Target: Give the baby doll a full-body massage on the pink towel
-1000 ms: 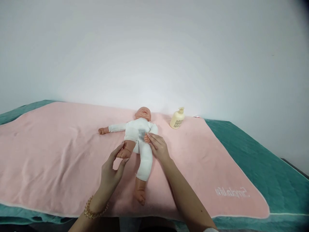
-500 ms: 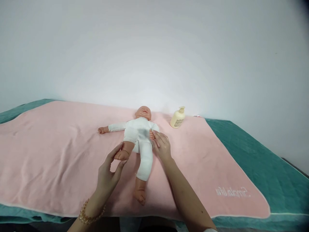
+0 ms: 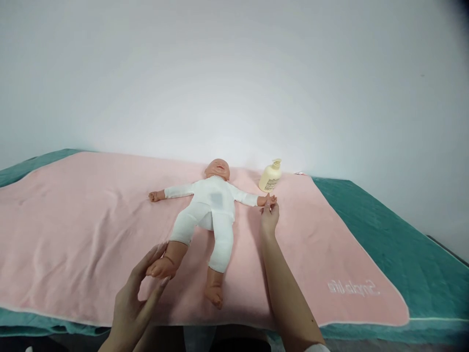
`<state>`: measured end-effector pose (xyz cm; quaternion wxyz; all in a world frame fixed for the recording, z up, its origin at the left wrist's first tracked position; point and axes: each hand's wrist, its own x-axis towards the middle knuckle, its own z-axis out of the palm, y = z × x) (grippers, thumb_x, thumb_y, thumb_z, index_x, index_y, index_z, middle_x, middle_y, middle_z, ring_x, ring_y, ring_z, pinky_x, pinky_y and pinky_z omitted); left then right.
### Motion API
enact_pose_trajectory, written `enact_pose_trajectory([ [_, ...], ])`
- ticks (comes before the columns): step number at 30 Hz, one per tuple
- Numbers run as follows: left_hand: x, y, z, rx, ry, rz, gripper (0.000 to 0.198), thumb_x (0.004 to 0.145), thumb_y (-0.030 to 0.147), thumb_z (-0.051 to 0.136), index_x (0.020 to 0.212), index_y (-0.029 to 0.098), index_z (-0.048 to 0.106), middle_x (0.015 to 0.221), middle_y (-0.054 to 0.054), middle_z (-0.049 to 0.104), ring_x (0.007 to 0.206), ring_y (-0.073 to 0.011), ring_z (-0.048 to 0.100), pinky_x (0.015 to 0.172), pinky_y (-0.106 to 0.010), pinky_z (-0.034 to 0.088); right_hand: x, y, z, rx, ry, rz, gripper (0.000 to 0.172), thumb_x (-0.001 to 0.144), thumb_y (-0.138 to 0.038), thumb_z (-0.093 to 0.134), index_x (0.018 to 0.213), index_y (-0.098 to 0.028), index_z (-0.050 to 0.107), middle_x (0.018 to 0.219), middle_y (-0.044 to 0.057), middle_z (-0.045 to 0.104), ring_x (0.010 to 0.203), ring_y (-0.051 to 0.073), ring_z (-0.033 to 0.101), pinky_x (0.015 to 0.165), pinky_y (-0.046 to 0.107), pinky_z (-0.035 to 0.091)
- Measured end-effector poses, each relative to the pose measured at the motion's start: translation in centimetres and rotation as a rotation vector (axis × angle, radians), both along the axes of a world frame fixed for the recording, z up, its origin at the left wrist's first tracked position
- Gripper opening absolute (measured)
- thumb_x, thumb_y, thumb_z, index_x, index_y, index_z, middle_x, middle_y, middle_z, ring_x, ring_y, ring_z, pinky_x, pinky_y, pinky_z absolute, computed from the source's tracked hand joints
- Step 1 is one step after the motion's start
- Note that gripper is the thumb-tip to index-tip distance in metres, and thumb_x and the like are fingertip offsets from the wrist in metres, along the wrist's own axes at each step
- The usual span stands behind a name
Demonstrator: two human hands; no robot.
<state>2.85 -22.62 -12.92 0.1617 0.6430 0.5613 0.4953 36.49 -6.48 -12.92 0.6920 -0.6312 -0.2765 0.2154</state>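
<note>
A baby doll (image 3: pixel 214 195) with a white cloth body lies on its back on a pink blanket (image 3: pixel 110 210), its head toward the wall. My left hand (image 3: pixel 141 288) is closed around the doll's foot at the lower left, thumb on one side and fingers on the other. My right hand (image 3: pixel 270 217) pinches the doll's hand on the right, and that arm is stretched out sideways. The doll's other arm and other leg rest on the blanket, untouched. Just behind my right hand stands a cream pump bottle (image 3: pixel 270 176), upright.
Under the blanket is a green quilted mattress (image 3: pixel 395 239), showing at the right, the back left and the front edge. A pale wall (image 3: pixel 234 78) rises behind it. Mirrored lettering (image 3: pixel 351 288) marks the blanket's front right corner.
My right hand has drawn the doll's arm outward from its body to the right. My left hand has moved down and left with the foot, straightening the bent leg.
</note>
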Motion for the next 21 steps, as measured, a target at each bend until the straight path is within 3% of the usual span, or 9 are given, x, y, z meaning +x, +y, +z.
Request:
enact_pose_trajectory([
  [2,-0.5,-0.6,-1.2,-0.016,0.020,-0.006,0.051,0.089,0.038,0.058,0.138,0.026,0.047,0.135,-0.007,0.060,0.122,-0.0265,0.058,0.095,-0.038,0.055,0.8,0.5,-0.6,-0.056,0.190,0.018,0.028,0.088,-0.044,0.058,0.093,-0.017,0.058,0.063,-0.003,0.057,0.056,0.014,0.053,0.056,0.025,0.042],
  [4,-0.9,-1.0,-2.0,-0.009,0.041,-0.037,0.049,0.089,0.037,0.057,0.137,0.027,0.048,0.133,-0.006,0.061,0.119,-0.0252,0.060,0.094,-0.035,0.055,1.4,0.8,-1.1,-0.072,0.277,0.017,0.022,0.090,-0.039,0.057,0.084,-0.018,0.056,0.056,-0.005,0.052,0.050,0.012,0.049,0.051,0.023,0.040],
  [12,-1.3,-1.1,-2.4,0.007,0.104,-0.103,0.048,0.088,0.035,0.057,0.135,0.027,0.049,0.128,-0.005,0.065,0.111,-0.0240,0.065,0.089,-0.032,0.057,2.0,1.2,-1.7,-0.047,0.379,0.019,0.013,0.093,-0.026,0.052,0.084,-0.018,0.057,0.057,-0.005,0.054,0.049,0.010,0.049,0.047,0.021,0.042],
  [21,-0.4,-1.9,-4.4,-0.009,0.132,-0.033,0.041,0.087,0.037,0.056,0.126,0.022,0.056,0.119,-0.008,0.070,0.099,-0.0242,0.071,0.084,-0.033,0.059,2.0,1.2,-1.6,-0.048,0.400,0.025,0.012,0.092,-0.025,0.056,0.084,-0.016,0.059,0.057,-0.004,0.056,0.049,0.009,0.050,0.047,0.020,0.043],
])
